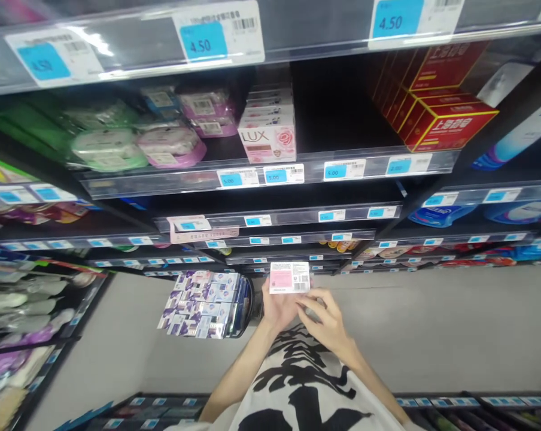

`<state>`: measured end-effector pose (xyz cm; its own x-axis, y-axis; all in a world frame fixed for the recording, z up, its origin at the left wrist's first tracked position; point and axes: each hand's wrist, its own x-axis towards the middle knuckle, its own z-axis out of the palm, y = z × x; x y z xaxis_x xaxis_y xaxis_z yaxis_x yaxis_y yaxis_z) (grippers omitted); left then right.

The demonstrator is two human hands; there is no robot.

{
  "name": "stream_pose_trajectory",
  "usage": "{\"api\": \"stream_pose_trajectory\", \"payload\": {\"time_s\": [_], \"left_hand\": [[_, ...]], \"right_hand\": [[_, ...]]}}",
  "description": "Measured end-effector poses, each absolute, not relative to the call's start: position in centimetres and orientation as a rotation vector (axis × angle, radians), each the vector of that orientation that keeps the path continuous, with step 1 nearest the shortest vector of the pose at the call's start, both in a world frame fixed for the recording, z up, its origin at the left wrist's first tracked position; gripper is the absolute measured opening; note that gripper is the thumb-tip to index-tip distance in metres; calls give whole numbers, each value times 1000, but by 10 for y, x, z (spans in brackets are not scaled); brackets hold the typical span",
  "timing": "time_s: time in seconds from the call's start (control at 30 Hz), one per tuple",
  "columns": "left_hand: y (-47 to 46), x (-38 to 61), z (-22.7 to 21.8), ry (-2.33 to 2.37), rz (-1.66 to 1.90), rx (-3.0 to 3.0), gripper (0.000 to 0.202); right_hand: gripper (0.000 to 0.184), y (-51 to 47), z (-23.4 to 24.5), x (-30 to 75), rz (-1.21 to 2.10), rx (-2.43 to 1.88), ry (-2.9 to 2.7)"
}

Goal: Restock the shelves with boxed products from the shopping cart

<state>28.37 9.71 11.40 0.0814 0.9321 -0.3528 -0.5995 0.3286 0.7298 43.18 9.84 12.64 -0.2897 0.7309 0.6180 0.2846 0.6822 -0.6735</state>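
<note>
A small pink and white soap box (289, 277) is held low in front of the shelves, its printed back with a barcode facing me. My left hand (277, 308) grips it from below and behind. My right hand (327, 323) rests against its lower right edge with fingers curled. Above, on the middle shelf, a row of matching pink LUX soap boxes (267, 136) stands in a stack running back.
Red and gold boxes (436, 114) sit right of the LUX row, with an open dark gap (337, 114) between. Round soap packs (140, 143) lie left. A basket of purple boxes (205, 304) stands on the grey floor. Blue price tags line every shelf edge (270, 176).
</note>
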Motion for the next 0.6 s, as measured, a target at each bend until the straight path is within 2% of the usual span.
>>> {"api": "stream_pose_trajectory", "payload": {"time_s": [0.2, 0.3, 0.4, 0.47, 0.6], "left_hand": [[95, 282, 105, 865, 1281, 408, 101], [94, 280, 98, 918, 1315, 549, 96], [95, 276, 95, 1174, 1392, 910, 98], [93, 275, 95, 1430, 1444, 1197, 103], [84, 278, 96, 1769, 1509, 1530, 89]], "right_hand": [[33, 101, 128, 429, 663, -812, -1848], [45, 105, 126, 431, 875, -873, -1807], [56, 108, 115, 434, 1153, -932, -1676], [53, 111, 107, 433, 1317, -979, -1547], [43, 119, 105, 431, 1530, -1019, -1386]]}}
